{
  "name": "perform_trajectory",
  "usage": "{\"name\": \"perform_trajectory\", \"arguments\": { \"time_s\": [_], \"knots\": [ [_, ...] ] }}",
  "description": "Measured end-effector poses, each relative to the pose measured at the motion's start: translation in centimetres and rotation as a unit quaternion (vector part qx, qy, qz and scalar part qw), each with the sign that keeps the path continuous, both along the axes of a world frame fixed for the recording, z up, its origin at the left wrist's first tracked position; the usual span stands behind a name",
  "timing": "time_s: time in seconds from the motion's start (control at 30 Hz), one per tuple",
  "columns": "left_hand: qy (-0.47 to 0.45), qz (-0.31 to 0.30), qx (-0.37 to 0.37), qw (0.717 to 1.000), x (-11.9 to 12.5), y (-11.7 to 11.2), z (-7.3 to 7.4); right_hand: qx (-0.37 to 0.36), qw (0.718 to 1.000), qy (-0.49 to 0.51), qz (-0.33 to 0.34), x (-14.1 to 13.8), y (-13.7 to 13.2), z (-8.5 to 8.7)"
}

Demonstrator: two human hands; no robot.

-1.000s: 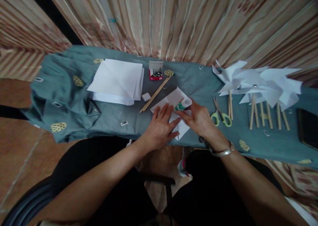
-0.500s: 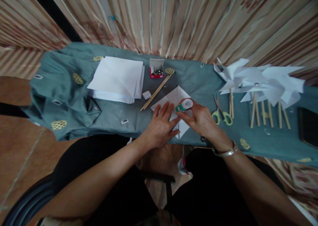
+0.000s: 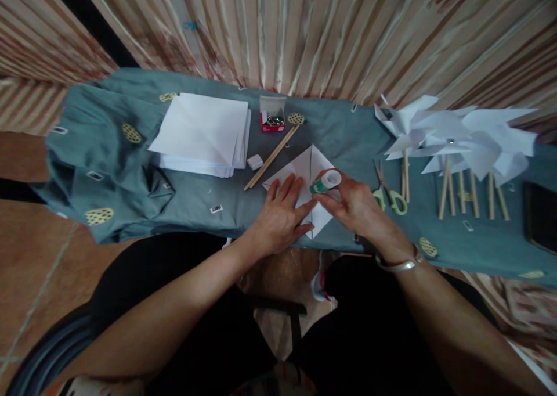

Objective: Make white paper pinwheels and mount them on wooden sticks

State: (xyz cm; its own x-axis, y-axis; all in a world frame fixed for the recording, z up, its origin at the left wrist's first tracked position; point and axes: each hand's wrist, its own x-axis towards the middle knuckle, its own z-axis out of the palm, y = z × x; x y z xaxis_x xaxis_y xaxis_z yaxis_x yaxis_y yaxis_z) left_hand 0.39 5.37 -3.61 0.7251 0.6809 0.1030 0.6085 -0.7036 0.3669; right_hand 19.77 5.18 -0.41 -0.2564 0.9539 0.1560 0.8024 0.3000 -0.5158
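A white paper square [image 3: 304, 169] with cut lines lies on the grey-blue cloth [image 3: 130, 169] in front of me. My left hand [image 3: 281, 216] rests flat on it with its fingers spread, pressing the paper down. My right hand [image 3: 357, 207] is closed around a green-and-white glue stick [image 3: 324, 182], whose tip points down at the middle of the paper, just right of my left fingertips.
A stack of white sheets [image 3: 204, 132] lies at the left, with a small eraser [image 3: 255, 162], two wooden sticks [image 3: 272, 157] and a red box of pins [image 3: 272, 117] nearby. Green scissors [image 3: 389, 194], finished paper pinwheels [image 3: 456, 137] and a dark phone [image 3: 539, 216] lie to the right.
Both hands stay on the paper almost unmoved. The glue stick has shifted slightly over the paper's middle, and the view has drifted a little downward.
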Motion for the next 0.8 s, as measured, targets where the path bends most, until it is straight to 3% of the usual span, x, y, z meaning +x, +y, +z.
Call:
{"name": "perform_trajectory", "arguments": {
  "time_s": [0.17,0.3,0.47,0.53,0.63,0.8],
  "knots": [
    [0.004,0.001,-0.006,1.000,0.1,0.0,0.2,0.013,1.000,-0.010,0.004,0.3,0.0,-0.2],
    [0.004,0.000,-0.009,1.000,0.1,0.0,0.4,0.023,0.999,-0.002,-0.030,0.1,-0.4,-0.1],
    [-0.006,0.001,-0.013,1.000,-0.1,0.1,0.4,0.036,0.977,0.156,-0.143,0.1,0.4,-0.1],
    [-0.005,0.003,-0.012,1.000,-0.1,0.0,0.4,0.028,0.945,0.275,-0.177,0.5,1.3,-0.4],
    [-0.001,0.003,-0.009,1.000,0.0,-0.2,0.5,-0.026,0.871,0.450,-0.197,1.0,2.5,-0.6],
    [-0.046,0.004,0.031,0.998,-0.9,0.5,1.4,-0.122,0.742,0.630,-0.195,0.5,2.8,0.2]
  ]
}}
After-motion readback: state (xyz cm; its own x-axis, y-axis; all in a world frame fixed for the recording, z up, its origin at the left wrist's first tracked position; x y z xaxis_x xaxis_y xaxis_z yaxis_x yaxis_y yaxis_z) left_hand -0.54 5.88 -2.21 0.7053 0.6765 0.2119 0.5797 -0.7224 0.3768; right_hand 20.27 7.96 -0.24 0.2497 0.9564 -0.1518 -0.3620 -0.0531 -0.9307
